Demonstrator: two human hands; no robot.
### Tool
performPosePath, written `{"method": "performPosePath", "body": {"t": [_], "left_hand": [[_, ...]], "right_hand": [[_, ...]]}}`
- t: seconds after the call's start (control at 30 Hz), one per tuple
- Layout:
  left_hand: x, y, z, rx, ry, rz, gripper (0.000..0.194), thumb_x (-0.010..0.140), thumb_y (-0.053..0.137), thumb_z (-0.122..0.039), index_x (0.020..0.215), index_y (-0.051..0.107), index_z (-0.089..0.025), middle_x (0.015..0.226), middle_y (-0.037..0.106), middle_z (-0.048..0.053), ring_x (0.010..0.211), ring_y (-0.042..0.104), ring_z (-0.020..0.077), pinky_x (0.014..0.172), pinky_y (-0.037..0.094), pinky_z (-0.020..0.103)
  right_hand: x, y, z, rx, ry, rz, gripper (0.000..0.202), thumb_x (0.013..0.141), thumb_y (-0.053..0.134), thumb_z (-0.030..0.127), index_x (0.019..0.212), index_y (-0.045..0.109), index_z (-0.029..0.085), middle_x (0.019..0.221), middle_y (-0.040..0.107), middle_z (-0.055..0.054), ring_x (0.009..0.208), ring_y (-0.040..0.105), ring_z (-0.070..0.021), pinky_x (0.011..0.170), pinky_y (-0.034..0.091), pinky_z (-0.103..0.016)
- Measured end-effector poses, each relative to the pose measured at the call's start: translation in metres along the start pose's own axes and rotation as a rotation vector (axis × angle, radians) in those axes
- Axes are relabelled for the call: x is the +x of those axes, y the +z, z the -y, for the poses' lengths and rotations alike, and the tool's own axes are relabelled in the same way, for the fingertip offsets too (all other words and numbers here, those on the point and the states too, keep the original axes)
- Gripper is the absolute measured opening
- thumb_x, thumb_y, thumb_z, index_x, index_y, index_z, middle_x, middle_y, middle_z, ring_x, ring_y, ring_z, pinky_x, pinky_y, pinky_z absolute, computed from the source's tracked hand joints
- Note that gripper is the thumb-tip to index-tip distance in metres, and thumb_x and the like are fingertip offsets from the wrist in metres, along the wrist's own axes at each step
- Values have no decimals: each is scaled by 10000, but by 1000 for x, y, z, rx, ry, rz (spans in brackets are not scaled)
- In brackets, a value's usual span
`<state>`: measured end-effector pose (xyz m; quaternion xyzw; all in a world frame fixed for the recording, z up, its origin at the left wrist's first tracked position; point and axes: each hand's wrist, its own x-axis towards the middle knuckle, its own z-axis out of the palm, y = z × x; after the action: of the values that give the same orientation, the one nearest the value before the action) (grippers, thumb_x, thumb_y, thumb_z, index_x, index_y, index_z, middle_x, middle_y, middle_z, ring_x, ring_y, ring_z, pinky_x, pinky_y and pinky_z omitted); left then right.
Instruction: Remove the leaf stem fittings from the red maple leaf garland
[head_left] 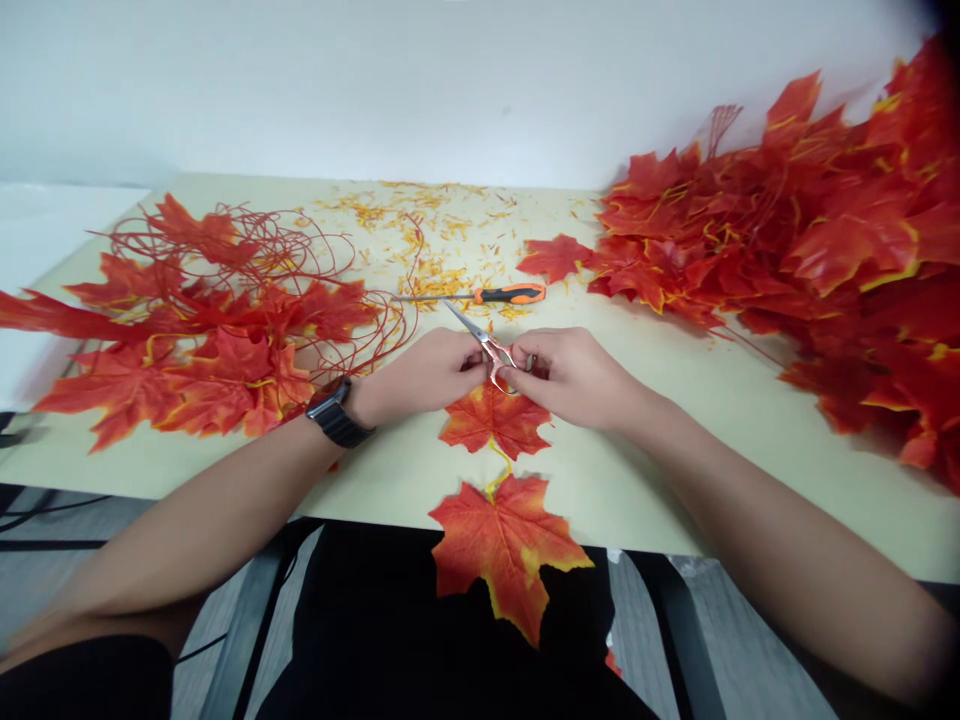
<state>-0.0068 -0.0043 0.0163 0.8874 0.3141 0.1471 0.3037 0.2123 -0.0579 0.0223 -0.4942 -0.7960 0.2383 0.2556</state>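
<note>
My right hand (574, 375) is closed on small scissors (480, 333), its fingers at the rose-gold handles and the silver blades pointing up and left. My left hand (431, 370) is closed, fingertips pinched at the top of a red-orange artificial maple leaf (495, 422); the exact grip is partly hidden. From that leaf a yellow stem (500, 465) runs down to a second maple leaf (502, 545), which hangs over the table's front edge. Just beyond the hands lies a screwdriver (511, 294) with an orange and black handle.
Artificial leaves (225, 375) and tangled red cord (292, 245) lie on the left of the table (637, 480). A large heap of leaves (787, 235) fills the right. Yellow and orange scraps (442, 225) are scattered toward the back, before a white wall (375, 90).
</note>
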Motion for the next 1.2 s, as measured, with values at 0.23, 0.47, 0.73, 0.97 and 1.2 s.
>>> {"method": "performPosePath", "body": {"t": [0.23, 0.47, 0.73, 0.97, 1.2], "left_hand": [[0, -1, -2, 27, -3, 6, 215, 939, 495, -239, 740, 543, -176, 648, 503, -29, 611, 434, 120, 614, 299, 290], [1, 0, 1, 55, 7, 3, 207, 929, 484, -238, 754, 574, -172, 668, 553, -17, 618, 462, 122, 614, 302, 288], [2, 0, 2, 75, 14, -17, 210, 919, 516, -240, 727, 575, -177, 632, 536, -23, 575, 424, 114, 587, 289, 288], [4, 3, 5, 88, -8, -21, 211, 919, 523, -253, 736, 593, -174, 633, 536, -20, 579, 425, 115, 584, 285, 289], [3, 3, 2, 75, -2, -24, 244, 913, 515, -252, 680, 484, -185, 600, 494, -22, 554, 404, 110, 567, 268, 297]], "right_hand": [[0, 0, 1, -7, 34, 37, 303, 958, 636, 294, 691, 535, 193, 644, 555, 30, 576, 427, -106, 609, 296, -298], [0, -2, 1, -24, 29, 55, 285, 952, 638, 280, 701, 531, 198, 624, 525, 40, 571, 416, -110, 608, 282, -300], [-1, -4, 4, -96, -17, 75, 241, 931, 642, 239, 719, 534, 199, 640, 538, 31, 582, 420, -120, 618, 268, -310], [-1, -4, 3, -96, -14, 63, 258, 926, 633, 221, 689, 535, 194, 626, 533, 26, 582, 411, -117, 624, 262, -313], [0, -1, -1, -15, -63, -14, 203, 866, 632, 180, 703, 513, 196, 649, 544, 30, 604, 442, -116, 631, 297, -296]]}}
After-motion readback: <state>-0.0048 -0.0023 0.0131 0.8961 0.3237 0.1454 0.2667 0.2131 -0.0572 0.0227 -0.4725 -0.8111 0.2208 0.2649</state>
